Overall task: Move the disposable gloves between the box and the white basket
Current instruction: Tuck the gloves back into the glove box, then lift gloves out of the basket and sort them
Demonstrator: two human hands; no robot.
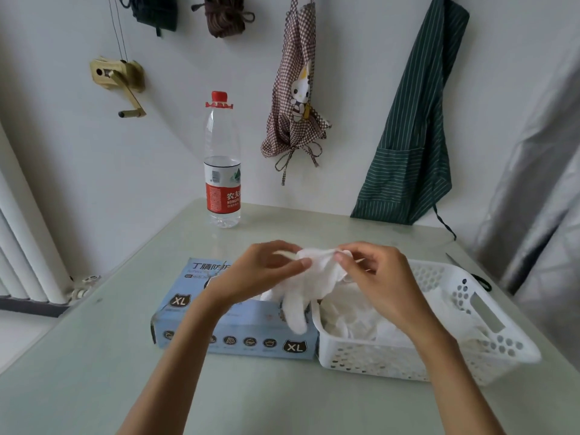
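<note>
A white disposable glove (309, 284) hangs between both hands, its fingers dangling over the seam between box and basket. My left hand (260, 271) pinches its cuff from the left, and my right hand (373, 277) pinches the cuff from the right. Below lies the light blue glove box (226, 328), marked XL, its opening partly hidden by my left wrist. Touching its right side stands the white perforated basket (470, 350), with several crumpled white gloves (361, 321) inside.
A water bottle (222, 161) with a red cap stands at the back of the pale table (94, 356). Aprons hang on the wall behind. A dark scissor-like object (470, 273) lies past the basket's far right side.
</note>
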